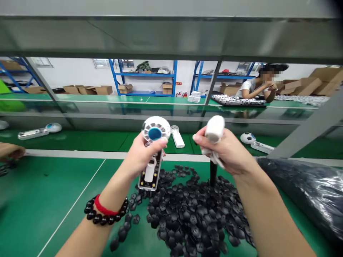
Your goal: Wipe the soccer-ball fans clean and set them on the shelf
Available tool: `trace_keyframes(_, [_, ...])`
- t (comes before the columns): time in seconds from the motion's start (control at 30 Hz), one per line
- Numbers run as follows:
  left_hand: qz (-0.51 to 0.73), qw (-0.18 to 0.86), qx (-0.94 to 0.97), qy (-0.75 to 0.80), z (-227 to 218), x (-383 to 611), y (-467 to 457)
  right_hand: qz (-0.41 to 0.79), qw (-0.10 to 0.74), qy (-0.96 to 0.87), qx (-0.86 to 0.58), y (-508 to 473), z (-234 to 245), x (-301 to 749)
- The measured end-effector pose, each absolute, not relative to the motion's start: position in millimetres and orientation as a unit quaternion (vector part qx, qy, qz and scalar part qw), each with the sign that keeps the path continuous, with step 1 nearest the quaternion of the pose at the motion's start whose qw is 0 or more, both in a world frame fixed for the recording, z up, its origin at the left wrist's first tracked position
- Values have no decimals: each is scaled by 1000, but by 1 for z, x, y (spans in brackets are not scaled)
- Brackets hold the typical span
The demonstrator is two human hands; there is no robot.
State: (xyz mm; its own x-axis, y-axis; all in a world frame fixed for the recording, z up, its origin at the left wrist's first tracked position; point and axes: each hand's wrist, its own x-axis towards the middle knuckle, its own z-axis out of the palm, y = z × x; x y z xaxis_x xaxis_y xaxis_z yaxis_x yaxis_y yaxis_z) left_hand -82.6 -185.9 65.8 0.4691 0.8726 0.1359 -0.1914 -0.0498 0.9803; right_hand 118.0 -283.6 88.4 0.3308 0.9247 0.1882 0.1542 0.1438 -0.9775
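My left hand (142, 155) is closed round a small handheld fan (153, 153) with an open handle; its round white head with a blue centre points up and the circuit board in the handle shows. My right hand (227, 150) is closed round a white rounded plastic cover (214, 129), held level with the fan head and apart from it. A black rod (213, 174) stands below that hand. Under both hands lies a heap of several small black plastic pieces (193, 210) on the green table (53, 189).
A conveyor belt (93, 141) behind carries more fan parts (40, 131), a white handle (178, 138) and a football-patterned fan (253, 141). A black plastic bag (308, 192) lies at right. Another person's hand (10, 151) shows at far left; a person (258, 87) sits at the back.
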Motion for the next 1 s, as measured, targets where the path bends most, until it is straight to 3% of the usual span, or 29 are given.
trace_keyframes(0.07, [402, 597, 640, 269, 69, -79, -196, 357, 639, -435, -524, -290, 95, 117])
trace_keyframes(0.2, [358, 525, 730, 252, 73, -74, -210, 353, 656, -432, -508, -295, 99, 114])
trace_keyframes(0.43, [334, 551, 728, 235, 76, -74, -223, 269, 669, -483, -497, -295, 94, 106])
trace_keyframes(0.6, [338, 544, 735, 223, 75, -76, -224, 124, 671, -549, -483, -299, 94, 94])
trace_keyframes(0.77, [308, 579, 733, 181, 73, -82, -222, -55, 678, -633, -370, -296, 86, 78])
trace_keyframes(1.0, [267, 605, 738, 138, 79, -87, -218, -199, 576, -693, -385, -311, 87, 76])
